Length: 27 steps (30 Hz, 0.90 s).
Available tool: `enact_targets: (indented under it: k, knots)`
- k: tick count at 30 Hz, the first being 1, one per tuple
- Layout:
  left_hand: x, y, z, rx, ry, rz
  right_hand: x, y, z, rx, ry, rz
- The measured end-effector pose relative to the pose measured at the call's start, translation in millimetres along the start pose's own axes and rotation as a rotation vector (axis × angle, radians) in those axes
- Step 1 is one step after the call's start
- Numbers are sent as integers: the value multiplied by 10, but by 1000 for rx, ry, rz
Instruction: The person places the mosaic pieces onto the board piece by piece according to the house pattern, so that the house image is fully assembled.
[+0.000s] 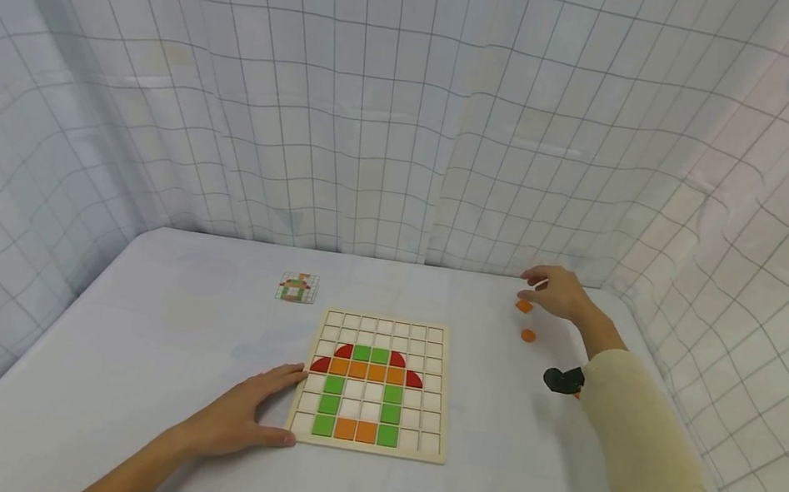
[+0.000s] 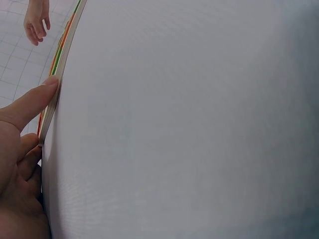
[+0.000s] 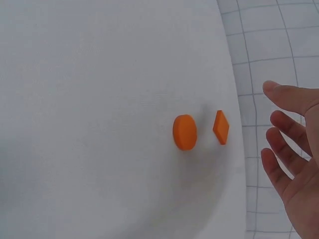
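A square wooden grid board (image 1: 423, 443) lies on the table, with green, orange and red flat tiles forming a mushroom-like pattern. My left hand (image 1: 238, 412) rests at the board's left edge, its thumb and fingertips touching the rim with fingers spread. Over the back right of the table hovers my right hand (image 1: 556, 292), fingers loosely bent and holding nothing. Just below it lies an orange square tile (image 1: 524, 306), seen cornerwise in the right wrist view. An orange round tile (image 3: 185, 132) lies beside that square, nearer to me.
A small printed pattern card (image 1: 297, 287) lies behind the board to the left. Another orange piece (image 1: 578, 394) is mostly hidden by the right sleeve and a dark wrist device (image 1: 563, 380). White gridded curtains (image 1: 398, 112) enclose the table's back and sides.
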<state>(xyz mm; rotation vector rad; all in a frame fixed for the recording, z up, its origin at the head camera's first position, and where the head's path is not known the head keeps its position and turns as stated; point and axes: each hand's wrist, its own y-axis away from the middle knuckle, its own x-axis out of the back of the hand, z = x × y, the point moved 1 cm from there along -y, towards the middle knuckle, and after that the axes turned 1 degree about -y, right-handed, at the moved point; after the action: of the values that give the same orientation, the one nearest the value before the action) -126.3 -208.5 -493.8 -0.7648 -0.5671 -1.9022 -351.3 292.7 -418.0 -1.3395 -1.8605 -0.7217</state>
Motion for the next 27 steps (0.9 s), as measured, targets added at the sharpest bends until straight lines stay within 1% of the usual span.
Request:
enact_targets:
  k: [8, 13, 16, 19, 23, 27]
  knots:
    - [0, -4, -2, -5, 0, 0, -192, 37, 302, -103, -68, 22]
    - [1, -13, 8, -1, 5, -1, -328, 57, 445, -174, -56, 21]
    - [2, -15, 11, 0, 1, -2, -379, 63, 467, -182, -37, 42]
    - [3, -16, 14, 4, -1, 0, -408, 57, 460, -165, -21, 82]
    - [2, -16, 8, 10, 5, -2, -447, 32, 449, -176, -18, 136]
    - [-1, -10, -4, 5, 4, -2, -481, 17, 446, -193, -24, 168]
